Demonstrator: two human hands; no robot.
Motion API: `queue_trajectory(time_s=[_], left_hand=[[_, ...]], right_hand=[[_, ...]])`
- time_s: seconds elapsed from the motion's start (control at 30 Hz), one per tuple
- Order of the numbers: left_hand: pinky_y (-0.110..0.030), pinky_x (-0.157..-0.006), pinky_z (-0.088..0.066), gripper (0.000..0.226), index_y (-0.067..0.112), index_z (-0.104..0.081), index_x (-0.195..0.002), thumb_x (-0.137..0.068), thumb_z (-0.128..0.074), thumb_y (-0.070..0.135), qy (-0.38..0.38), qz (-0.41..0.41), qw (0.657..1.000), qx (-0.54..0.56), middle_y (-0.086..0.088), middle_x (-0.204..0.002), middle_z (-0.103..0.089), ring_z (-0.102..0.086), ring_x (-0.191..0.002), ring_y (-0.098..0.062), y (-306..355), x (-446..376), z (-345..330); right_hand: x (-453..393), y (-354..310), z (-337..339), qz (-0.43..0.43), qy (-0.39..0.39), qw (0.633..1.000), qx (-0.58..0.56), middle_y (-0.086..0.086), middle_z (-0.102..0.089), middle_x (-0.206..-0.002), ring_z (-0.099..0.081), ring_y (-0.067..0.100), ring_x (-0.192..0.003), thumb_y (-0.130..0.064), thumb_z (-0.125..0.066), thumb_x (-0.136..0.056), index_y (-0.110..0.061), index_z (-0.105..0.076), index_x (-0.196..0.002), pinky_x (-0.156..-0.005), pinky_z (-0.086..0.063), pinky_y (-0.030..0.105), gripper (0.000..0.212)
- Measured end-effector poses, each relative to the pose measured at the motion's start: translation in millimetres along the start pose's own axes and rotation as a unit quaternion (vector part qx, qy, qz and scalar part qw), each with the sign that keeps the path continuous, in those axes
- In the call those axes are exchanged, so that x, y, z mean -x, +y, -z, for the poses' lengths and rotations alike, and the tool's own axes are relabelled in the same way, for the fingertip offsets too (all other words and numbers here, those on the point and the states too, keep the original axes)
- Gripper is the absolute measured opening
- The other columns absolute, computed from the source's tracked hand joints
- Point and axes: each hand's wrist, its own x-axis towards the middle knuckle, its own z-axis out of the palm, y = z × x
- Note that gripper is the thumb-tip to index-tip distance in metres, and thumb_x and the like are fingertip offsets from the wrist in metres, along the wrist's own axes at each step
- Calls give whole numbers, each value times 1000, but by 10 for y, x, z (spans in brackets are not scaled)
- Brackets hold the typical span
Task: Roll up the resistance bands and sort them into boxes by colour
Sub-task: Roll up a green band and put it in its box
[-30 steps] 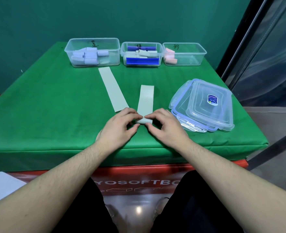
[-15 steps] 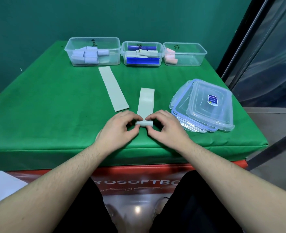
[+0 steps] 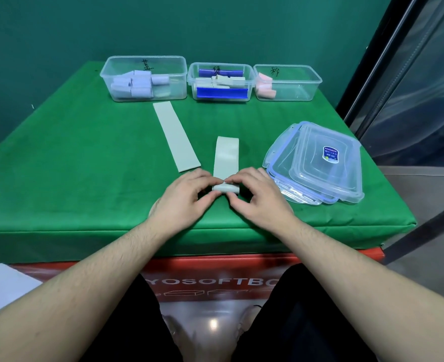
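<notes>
Your left hand [image 3: 181,202] and right hand [image 3: 258,201] pinch the pale green band [image 3: 226,163]'s roll; its flat tail runs toward 12 o'clock.

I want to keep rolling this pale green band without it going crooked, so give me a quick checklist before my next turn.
1. Both hands on the roll: left hand and right hand pinch the rolled end. Ok.
2. Flat tail of the band lies straight ahead of the roll. Ok.
3. Roll tight and even inside: cannot tell, fingers cover its ends.
4. Path clear: second flat band lies apart to the left, stacked lids apart to the right. Ok.
5. Middle box open and holding pale rolls. Ok.
6. Band fully rolled: not ok.
</notes>
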Motion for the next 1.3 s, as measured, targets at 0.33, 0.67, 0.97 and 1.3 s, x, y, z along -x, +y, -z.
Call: queue_trajectory(time_s=[0.33,0.67,0.97,1.3], left_hand=[[-28,-81,-47,19,25,-68,-109,-92,-65,34,14,4,1000,10,15,-109,-55,-56,-85,-6,49,10,18],[-28,-82,-48,23,20,-71,-112,-90,-69,26,17,-5,1000,-9,9,-105,-62,-59,-86,-10,6,-22,-9],[-20,-78,-44,32,22,-67,-120,-88,-71,23,1,7,1000,-12,11,-107,-62,-54,-77,-8,10,-48,-2],[-30,-87,-47,22,20,-67,-114,-94,-63,28,-5,3,1000,0,8,-104,-63,-57,-93,-10,-21,-15,15]], right_hand=[[-11,-16,15,-26,-19,999,18,-13,-61,-101,-48,14,-97,-39,-58,-88,-25,-68,-105,-90,-41,33,24],[-21,-25,21,-31,-18,999,31,-12,-59,-102,-48,14,-97,-37,-63,-85,-24,-64,-111,-89,-42,34,28],[-35,12,-9,-46,-23,997,57,-6,-59,-109,-44,15,-104,-35,-62,-88,-21,-65,-118,-96,-40,38,34],[-5,-40,19,-30,-7,998,48,-14,-62,-99,-47,14,-95,-36,-61,-89,-27,-65,-108,-88,-40,39,22]])
